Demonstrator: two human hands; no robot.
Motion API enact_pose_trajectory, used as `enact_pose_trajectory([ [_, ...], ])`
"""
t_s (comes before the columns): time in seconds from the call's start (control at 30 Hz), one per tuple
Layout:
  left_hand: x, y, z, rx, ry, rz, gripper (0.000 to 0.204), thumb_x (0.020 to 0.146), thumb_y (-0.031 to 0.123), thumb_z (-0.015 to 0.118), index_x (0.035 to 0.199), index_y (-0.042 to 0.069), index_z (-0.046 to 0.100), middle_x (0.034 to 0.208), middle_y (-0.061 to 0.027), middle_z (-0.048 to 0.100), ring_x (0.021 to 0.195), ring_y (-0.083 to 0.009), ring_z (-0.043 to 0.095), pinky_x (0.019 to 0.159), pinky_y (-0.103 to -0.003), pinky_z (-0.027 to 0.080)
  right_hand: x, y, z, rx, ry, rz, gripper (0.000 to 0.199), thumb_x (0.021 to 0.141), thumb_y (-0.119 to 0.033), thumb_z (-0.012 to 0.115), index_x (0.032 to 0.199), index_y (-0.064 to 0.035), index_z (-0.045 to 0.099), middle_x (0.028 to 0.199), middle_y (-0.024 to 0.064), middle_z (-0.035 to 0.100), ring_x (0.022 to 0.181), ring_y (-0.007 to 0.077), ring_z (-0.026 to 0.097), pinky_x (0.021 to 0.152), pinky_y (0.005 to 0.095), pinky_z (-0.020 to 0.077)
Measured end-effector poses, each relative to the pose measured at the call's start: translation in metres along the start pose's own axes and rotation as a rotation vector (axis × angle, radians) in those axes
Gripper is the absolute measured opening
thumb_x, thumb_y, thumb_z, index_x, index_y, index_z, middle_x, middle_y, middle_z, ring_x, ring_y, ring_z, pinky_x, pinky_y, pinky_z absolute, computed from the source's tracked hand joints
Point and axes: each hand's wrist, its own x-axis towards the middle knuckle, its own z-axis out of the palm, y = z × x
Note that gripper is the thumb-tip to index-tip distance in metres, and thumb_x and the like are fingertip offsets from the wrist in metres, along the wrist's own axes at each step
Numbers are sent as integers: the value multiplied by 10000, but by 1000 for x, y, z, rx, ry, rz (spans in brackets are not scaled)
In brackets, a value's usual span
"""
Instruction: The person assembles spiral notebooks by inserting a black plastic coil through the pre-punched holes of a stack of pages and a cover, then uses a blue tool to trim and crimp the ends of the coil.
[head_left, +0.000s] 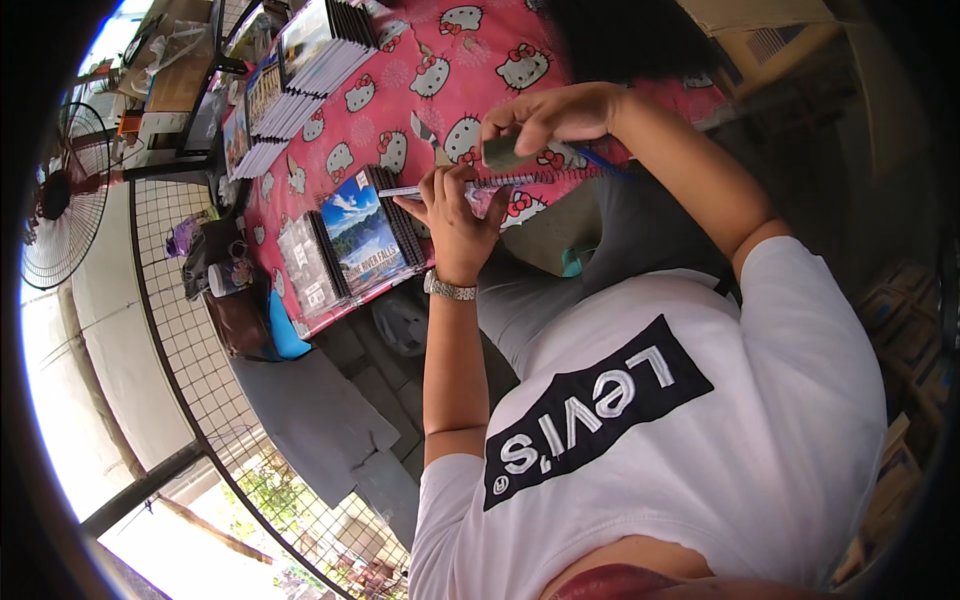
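Note:
My left hand [462, 215], with a metal-banded watch on its wrist, grips a thin notebook seen almost edge-on. A dark spiral coil [520, 180] runs along the notebook's edge and stretches on to the right past it. Above the coil, my right hand [560, 118] has its fingers bent round a small dark green block [503, 152] whose kind I cannot make out. A blue strip [600, 160] shows just below that hand. Beside my left hand lies a stack of spiral notebooks [365, 235] with a waterfall cover.
Pink patterned cloth covers the table [430, 75]. Tall stacks of spiral notebooks [300, 95] stand at the far left. A flat silvery tool [422, 128] lies mid-table. A cardboard box [775, 55] is at the far right, a fan [65, 195] at the left beside wire mesh.

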Motion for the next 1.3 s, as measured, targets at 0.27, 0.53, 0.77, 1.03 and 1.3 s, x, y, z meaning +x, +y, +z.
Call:
enact_pose_trajectory([
  [0.27, 7, -7, -20, 89, 24, -43, 455, 643, 351, 866, 998, 168, 647, 1085, -24, 585, 1122, -293, 489, 993, -613, 247, 13, 1, -8, -13, 38, 150, 555, 754, -308, 728, 1219, -32, 601, 1271, 77, 494, 1175, 209, 488, 934, 326, 421],
  [0.53, 10, -21, -23, 45, 69, 85, 443, 615, 336, 875, 927, 117, 649, 945, -31, 602, 1004, -289, 519, 909, -442, 367, 31, 5, -2, -32, 21, 10, 500, 796, -329, 728, 1198, -55, 612, 1096, 23, 612, 1031, 124, 550, 869, 278, 424],
  [0.77, 6, -22, -26, 28, 56, 54, 484, 600, 344, 884, 929, 100, 626, 929, -37, 605, 990, -293, 524, 890, -444, 374, 33, -16, 7, -71, -4, 135, 404, 802, -310, 717, 1111, -59, 649, 1045, 8, 622, 987, 83, 550, 834, 254, 413],
  [1.03, -1, -34, -27, -28, 109, 41, 520, 567, 349, 895, 940, 110, 622, 940, -35, 608, 990, -283, 542, 891, -423, 369, 60, -9, 0, -401, -24, 119, 437, 802, -304, 737, 1133, -39, 632, 980, 5, 636, 911, 103, 576, 803, 281, 434],
  [1.3, -4, -72, -44, -106, 110, -17, 468, 585, 178, 883, 955, 64, 621, 1000, -92, 601, 1038, -329, 523, 920, -448, 413, 92, -8, -6, -64, -104, 153, 506, 804, -326, 741, 1201, -43, 604, 1061, 76, 621, 974, 157, 594, 856, 275, 440],
])
